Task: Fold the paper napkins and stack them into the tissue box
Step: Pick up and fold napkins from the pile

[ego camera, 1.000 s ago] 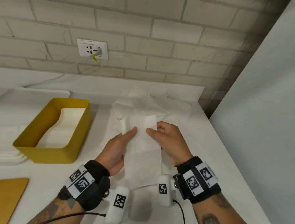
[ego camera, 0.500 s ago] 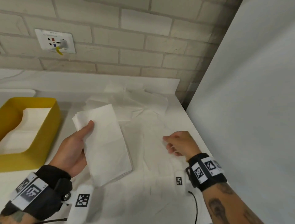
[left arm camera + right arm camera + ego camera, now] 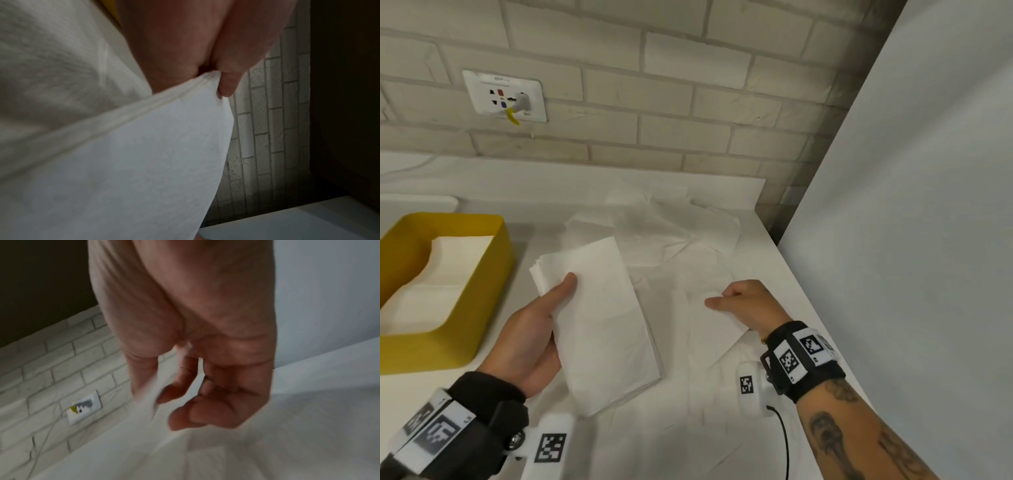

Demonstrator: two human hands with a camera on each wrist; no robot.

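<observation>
The right hand [image 3: 748, 303] has left the folded napkin [image 3: 602, 318], now pinching a loose sheet [image 3: 717, 329] on the surface [image 3: 784, 274]; the left hand [image 3: 530, 337] grips the napkin's edge beside the box [image 3: 482, 294].

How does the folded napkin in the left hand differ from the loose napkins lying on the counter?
The folded napkin is a neat, layered rectangle; the loose napkins are spread open and crumpled. The folded napkin is gripped by the left hand, thumb on top; the loose napkins lie on the counter. Both are white paper, and neither is in the yellow tissue box.
</observation>
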